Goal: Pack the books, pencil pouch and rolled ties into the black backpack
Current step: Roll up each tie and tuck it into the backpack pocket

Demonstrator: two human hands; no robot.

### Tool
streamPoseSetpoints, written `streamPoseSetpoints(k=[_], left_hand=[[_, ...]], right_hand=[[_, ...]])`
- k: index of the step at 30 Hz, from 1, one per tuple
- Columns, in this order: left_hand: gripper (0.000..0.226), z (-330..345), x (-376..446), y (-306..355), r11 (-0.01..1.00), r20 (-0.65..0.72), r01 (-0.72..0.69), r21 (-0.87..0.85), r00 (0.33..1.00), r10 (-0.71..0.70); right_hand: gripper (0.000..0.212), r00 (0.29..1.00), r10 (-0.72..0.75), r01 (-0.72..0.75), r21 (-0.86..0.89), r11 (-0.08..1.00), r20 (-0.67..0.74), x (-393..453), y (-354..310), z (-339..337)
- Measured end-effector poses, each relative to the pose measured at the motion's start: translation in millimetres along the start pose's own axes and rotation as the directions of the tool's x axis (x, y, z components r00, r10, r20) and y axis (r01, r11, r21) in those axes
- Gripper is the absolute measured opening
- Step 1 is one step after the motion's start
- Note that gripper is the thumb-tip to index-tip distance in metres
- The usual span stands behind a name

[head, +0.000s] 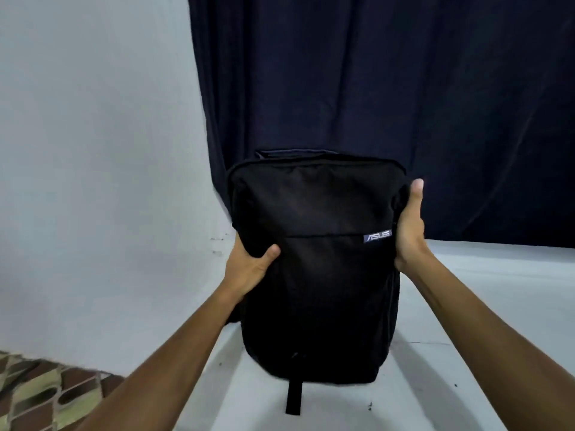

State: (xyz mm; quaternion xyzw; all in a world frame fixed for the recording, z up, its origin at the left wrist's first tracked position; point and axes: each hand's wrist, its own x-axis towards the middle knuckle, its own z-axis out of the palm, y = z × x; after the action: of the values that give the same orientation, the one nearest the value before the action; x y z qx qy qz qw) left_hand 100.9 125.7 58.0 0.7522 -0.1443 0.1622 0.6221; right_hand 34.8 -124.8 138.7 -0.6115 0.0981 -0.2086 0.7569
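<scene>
Backpack [314, 275]: a black backpack held upright between two hands over a pale surface [497, 306]. Its front faces the person and its zips look closed. Books, pouch and ties are not visible.

How it will handle: judging by its soft fabric, the backpack is likely limp and easy to dent. It fills out its shape, so it may be padded or already packed; its weight cannot be told from here. The cloth looks matte and unlikely to slip.

Left hand [249, 265]: grips the left side edge, lower than the other hand. The thumb presses into the front panel and the fingers wrap out of sight behind.

Right hand [410, 225]: grips the right side edge, higher up. The thumb points upward along the edge and the fingers are hidden behind.

Where to take hold: the two side edges, as gripped now, probably keep it steady and upright. The top handle [280, 151], above both hands, would likely suit a one-handed carry.

Logo patch [377, 236]: a small label on the front, just inside the right hand.

Strap [294, 398]: a short black strap hangs below the bottom, well beneath both hands.

Behind: a dark curtain [373, 88] and a light wall [93, 150].
</scene>
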Motion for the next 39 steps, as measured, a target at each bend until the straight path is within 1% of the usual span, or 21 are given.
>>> streamPoseSetpoints(k=[3, 5, 7, 9, 10, 12, 13, 14, 16, 17, 18, 19, 20, 21, 22, 23, 24, 29, 32, 35, 39], left_hand=[[0.097, 48, 12, 13, 0.998, 0.120, 0.055, -0.039, 0.992, -0.050], [0.093, 81, 16, 23, 0.994, 0.224, 0.063, -0.089, 0.974, -0.042], [0.087, 106, 18, 32, 0.987, 0.300, 0.079, -0.143, 0.953, -0.033], [0.077, 127, 18, 41, 0.982, 0.350, 0.076, -0.173, 0.937, -0.010], [0.075, 135, 18, 42, 0.982, 0.359, 0.064, -0.180, 0.933, 0.005], [0.078, 141, 18, 41, 0.979, 0.350, 0.058, -0.197, 0.936, 0.015], [0.081, 144, 19, 37, 0.974, 0.332, 0.068, -0.215, 0.943, 0.007], [0.084, 144, 19, 33, 0.965, 0.310, 0.094, -0.246, 0.951, -0.013], [0.087, 146, 18, 19, 0.944, 0.285, 0.148, -0.296, 0.957, -0.060], [0.089, 147, 16, 15, 0.940, 0.293, 0.155, -0.305, 0.954, -0.063], [0.094, 151, 15, 12, 0.934, 0.302, 0.161, -0.319, 0.951, -0.061], [0.099, 155, 13, 11, 0.926, 0.303, 0.173, -0.334, 0.951, -0.068], [0.100, 161, 14, 12, 0.919, 0.288, 0.186, -0.347, 0.954, -0.084], [0.093, 167, 16, 14, 0.913, 0.270, 0.190, -0.361, 0.958, -0.093], [0.080, 173, 18, 18, 0.909, 0.253, 0.189, -0.371, 0.963, -0.096], [0.066, 181, 22, 22, 0.903, 0.237, 0.189, -0.386, 0.966, -0.101], [0.056, 187, 24, 27, 0.897, 0.216, 0.195, -0.396, 0.969, -0.116], [0.033, 220, 49, 36, 0.886, 0.139, 0.205, -0.415, 0.977, -0.161], [0.033, 243, 77, 42, 0.892, 0.122, 0.207, -0.401, 0.977, -0.172], [0.024, 270, 113, 46, 0.890, 0.111, 0.190, -0.413, 0.981, -0.158], [0.024, 302, 151, 43, 0.881, 0.111, 0.184, -0.436, 0.982, -0.151]], right_hand=[[0.058, 0.993, -0.073, 0.075, 0.020, 0.997, -0.089, -5, -13, -47], [0.062, 0.985, -0.116, 0.122, 0.037, 0.992, -0.131, -5, -19, -78], [0.069, 0.972, -0.174, 0.180, 0.021, 0.984, -0.159, -1, -23, -105], [0.074, 0.955, -0.233, 0.227, -0.057, 0.972, -0.181, 9, -23, -137], [0.068, 0.952, -0.256, 0.239, -0.114, 0.964, -0.166, 13, -22, -151], [0.056, 0.955, -0.288, 0.269, -0.213, 0.939, -0.065, 16, -18, -172], [0.057, 0.960, -0.281, 0.273, -0.233, 0.933, -0.003, 18, -13, -181], [0.062, 0.965, -0.255, 0.264, -0.239, 0.935, 0.065, 18, -5, -187], [0.083, 0.966, -0.164, 0.206, -0.207, 0.957, 0.200, 20, 19, -195], [0.088, 0.967, -0.122, 0.165, -0.183, 0.969, 0.222, 21, 31, -195], [0.085, 0.975, -0.092, 0.124, -0.154, 0.980, 0.201, 24, 40, -194], [0.070, 0.984, -0.090, 0.111, -0.130, 0.985, 0.156, 26, 45, -192], [0.049, 0.990, -0.096, 0.106, -0.098, 0.990, 0.101, 30, 47, -191], [0.030, 0.994, -0.099, 0.101, -0.050, 0.994, 0.039, 34, 48, -190], [0.018, 0.996, -0.086, 0.086, -0.005, 0.996, -0.016, 38, 47, -190], [0.011, 0.997, -0.066, 0.068, 0.036, 0.997, -0.050, 46, 47, -193], [0.010, 0.997, -0.045, 0.050, 0.065, 0.997, -0.069, 52, 47, -195], [0.018, 0.994, 0.003, 0.011, 0.130, 0.991, -0.108, 100, 43, -202], [0.018, 0.994, -0.007, 0.022, 0.139, 0.990, -0.110, 138, 34, -210], [0.018, 0.992, -0.064, 0.077, 0.123, 0.989, -0.109, 183, 21, -218], [0.019, 0.991, -0.095, 0.103, 0.096, 0.990, -0.090, 236, 10, -226]])
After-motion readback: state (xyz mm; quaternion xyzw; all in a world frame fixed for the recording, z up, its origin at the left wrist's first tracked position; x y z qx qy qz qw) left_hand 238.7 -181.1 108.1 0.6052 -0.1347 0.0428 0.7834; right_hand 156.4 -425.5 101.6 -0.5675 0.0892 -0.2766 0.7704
